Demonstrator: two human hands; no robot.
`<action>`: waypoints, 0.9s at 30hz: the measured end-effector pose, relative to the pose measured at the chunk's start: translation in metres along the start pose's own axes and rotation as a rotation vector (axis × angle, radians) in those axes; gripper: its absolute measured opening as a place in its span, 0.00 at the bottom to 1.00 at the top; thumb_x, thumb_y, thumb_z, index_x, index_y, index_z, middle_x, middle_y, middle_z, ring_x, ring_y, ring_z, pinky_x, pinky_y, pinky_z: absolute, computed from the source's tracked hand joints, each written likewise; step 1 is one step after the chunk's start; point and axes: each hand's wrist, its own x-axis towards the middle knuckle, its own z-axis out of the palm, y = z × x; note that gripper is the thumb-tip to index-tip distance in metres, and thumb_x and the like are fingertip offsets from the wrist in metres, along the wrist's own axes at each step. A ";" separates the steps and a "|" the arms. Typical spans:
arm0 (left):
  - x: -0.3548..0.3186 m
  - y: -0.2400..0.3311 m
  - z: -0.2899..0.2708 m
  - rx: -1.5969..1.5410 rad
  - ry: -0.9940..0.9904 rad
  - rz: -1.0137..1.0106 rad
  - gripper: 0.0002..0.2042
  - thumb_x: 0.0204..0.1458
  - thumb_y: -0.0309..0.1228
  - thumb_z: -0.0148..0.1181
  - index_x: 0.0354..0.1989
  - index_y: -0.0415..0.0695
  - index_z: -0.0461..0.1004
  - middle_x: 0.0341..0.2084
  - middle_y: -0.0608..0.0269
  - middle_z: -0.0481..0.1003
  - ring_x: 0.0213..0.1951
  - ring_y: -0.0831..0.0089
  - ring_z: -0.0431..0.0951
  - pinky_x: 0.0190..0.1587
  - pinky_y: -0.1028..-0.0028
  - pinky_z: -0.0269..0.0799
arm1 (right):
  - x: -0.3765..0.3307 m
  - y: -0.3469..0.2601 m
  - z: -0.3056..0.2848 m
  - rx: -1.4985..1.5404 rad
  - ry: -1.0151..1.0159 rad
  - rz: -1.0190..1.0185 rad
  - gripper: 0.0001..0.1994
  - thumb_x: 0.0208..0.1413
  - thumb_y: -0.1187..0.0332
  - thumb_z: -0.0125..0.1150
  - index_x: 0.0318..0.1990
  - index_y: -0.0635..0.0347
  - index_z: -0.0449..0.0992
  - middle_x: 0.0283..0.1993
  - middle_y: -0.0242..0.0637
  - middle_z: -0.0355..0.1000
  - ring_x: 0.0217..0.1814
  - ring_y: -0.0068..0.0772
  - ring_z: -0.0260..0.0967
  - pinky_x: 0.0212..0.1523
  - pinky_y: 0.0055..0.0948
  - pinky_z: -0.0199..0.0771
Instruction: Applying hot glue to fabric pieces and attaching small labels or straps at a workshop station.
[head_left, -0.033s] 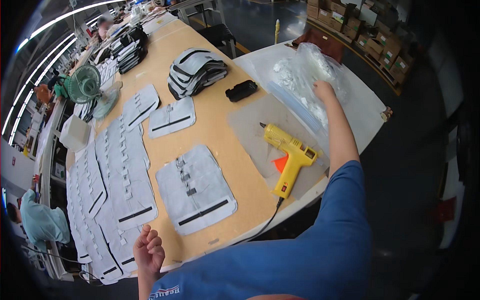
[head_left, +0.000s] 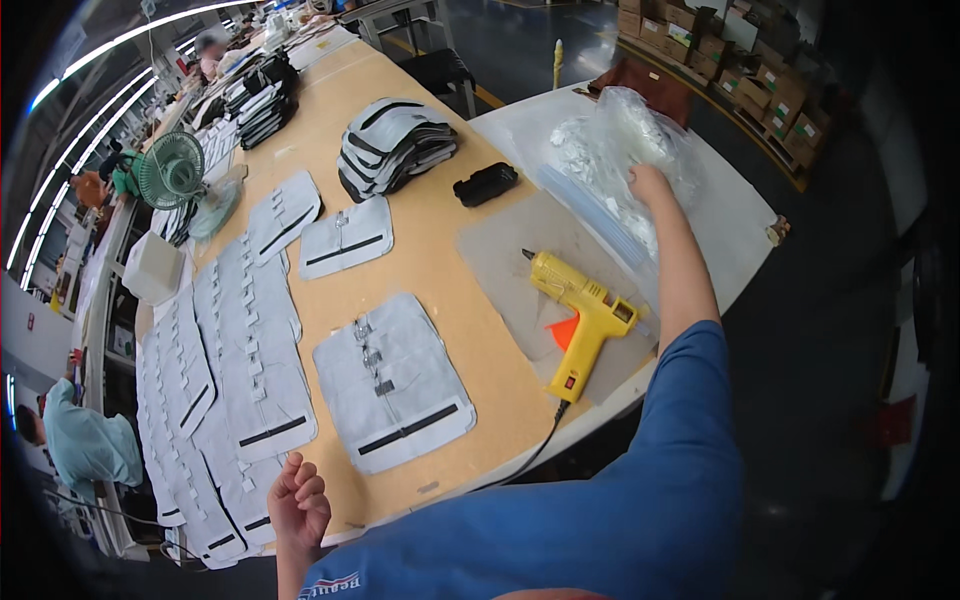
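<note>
My right hand [head_left: 649,184] reaches to the far right, into a clear plastic bag [head_left: 668,140] of small silvery-white pieces [head_left: 580,150]. Its fingers are curled closed among them; what they grip is hidden. Low at the table's front edge, my left hand [head_left: 299,505] is raised with fingers curled and thumb against the forefinger. I cannot make out anything in it. Between my arms lies a grey fabric panel [head_left: 400,385] with a black strip and a line of small pieces joined by thin wire. A yellow glue gun [head_left: 582,315] with an orange trigger rests on a grey sheet [head_left: 500,240].
Similar panels [head_left: 250,360] overlap along the left side, with two more [head_left: 347,237] farther back. Beyond are a stack of grey-and-black panels [head_left: 395,145], a black case-like object [head_left: 485,184] and a green fan [head_left: 172,170]. The gun's cord [head_left: 535,455] crosses the front edge.
</note>
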 end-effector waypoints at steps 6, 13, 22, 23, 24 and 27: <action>0.008 -0.014 0.007 0.031 0.089 0.035 0.10 0.64 0.26 0.39 0.47 0.39 0.68 0.26 0.65 0.62 0.23 0.80 0.61 0.22 0.84 0.59 | -0.006 -0.034 0.007 0.032 -0.089 0.195 0.25 0.54 0.68 0.59 0.62 0.50 0.68 0.59 0.49 0.70 0.60 0.53 0.69 0.60 0.44 0.69; 0.020 -0.020 0.005 0.081 0.114 -0.018 0.11 0.64 0.26 0.39 0.47 0.39 0.68 0.26 0.65 0.63 0.24 0.80 0.61 0.22 0.85 0.60 | -0.003 -0.022 0.000 0.000 -0.033 0.159 0.19 0.55 0.69 0.59 0.56 0.44 0.75 0.53 0.48 0.74 0.55 0.53 0.73 0.54 0.46 0.72; 0.019 -0.021 0.002 0.069 0.127 -0.013 0.11 0.65 0.27 0.39 0.47 0.39 0.69 0.27 0.65 0.64 0.24 0.80 0.61 0.22 0.85 0.61 | 0.012 0.010 -0.018 0.209 0.276 -0.023 0.10 0.53 0.70 0.59 0.42 0.54 0.82 0.35 0.44 0.79 0.39 0.43 0.78 0.43 0.37 0.76; 0.019 -0.022 0.002 0.076 0.132 -0.006 0.11 0.64 0.26 0.39 0.48 0.39 0.69 0.27 0.65 0.64 0.24 0.80 0.62 0.22 0.85 0.61 | 0.011 0.010 -0.021 0.291 0.240 0.020 0.10 0.53 0.70 0.59 0.42 0.54 0.82 0.34 0.42 0.80 0.38 0.38 0.79 0.42 0.35 0.76; 0.020 -0.022 0.002 0.082 0.135 -0.002 0.11 0.63 0.25 0.39 0.48 0.39 0.69 0.27 0.64 0.64 0.24 0.80 0.62 0.21 0.85 0.61 | 0.011 0.013 -0.022 0.372 0.205 0.064 0.10 0.54 0.70 0.59 0.42 0.54 0.82 0.33 0.40 0.80 0.36 0.34 0.79 0.41 0.32 0.75; 0.019 -0.023 0.003 0.133 0.150 0.028 0.12 0.61 0.23 0.39 0.48 0.39 0.68 0.27 0.64 0.65 0.23 0.80 0.62 0.20 0.85 0.61 | 0.006 0.017 -0.025 0.486 0.296 0.081 0.11 0.55 0.71 0.57 0.43 0.53 0.82 0.32 0.35 0.81 0.34 0.27 0.79 0.40 0.28 0.74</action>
